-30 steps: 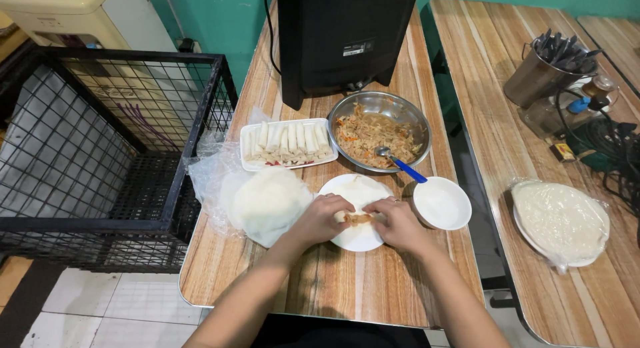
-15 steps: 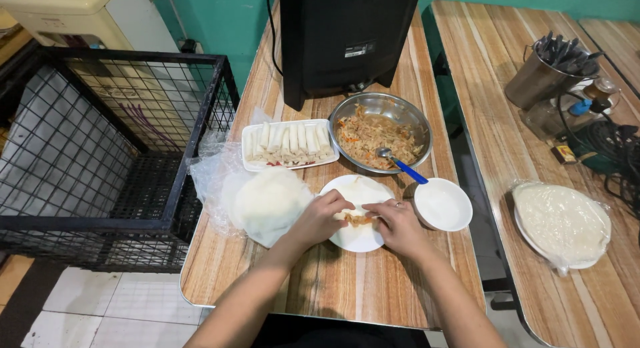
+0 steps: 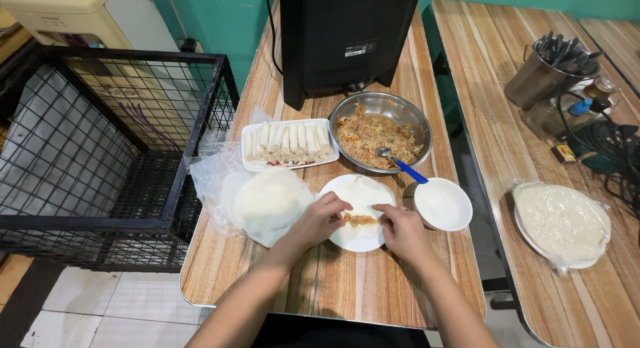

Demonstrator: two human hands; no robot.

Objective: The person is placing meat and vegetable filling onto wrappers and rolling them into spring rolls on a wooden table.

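A thin white wrapper (image 3: 363,195) lies on a white plate (image 3: 357,240) near the table's front edge, with a strip of shredded filling (image 3: 360,219) across it. My left hand (image 3: 320,220) pinches the wrapper's left side at the filling. My right hand (image 3: 402,231) presses its right side, fingertips on the filling's other end. Behind the plate sits a metal bowl (image 3: 381,132) of shredded filling with a blue-handled spoon (image 3: 402,166) in it.
A white tray of several finished rolls (image 3: 287,143) is at the back left. A wrapper stack in plastic (image 3: 267,201) lies left of the plate, a small white bowl (image 3: 443,203) right. A black speaker (image 3: 347,38) stands behind. A wire crate (image 3: 100,155) is left; another wrapper plate (image 3: 561,223) is on the right table.
Both hands stay on the wrapper at the plate; the fingers have shifted slightly around the filling. Nothing else has moved.
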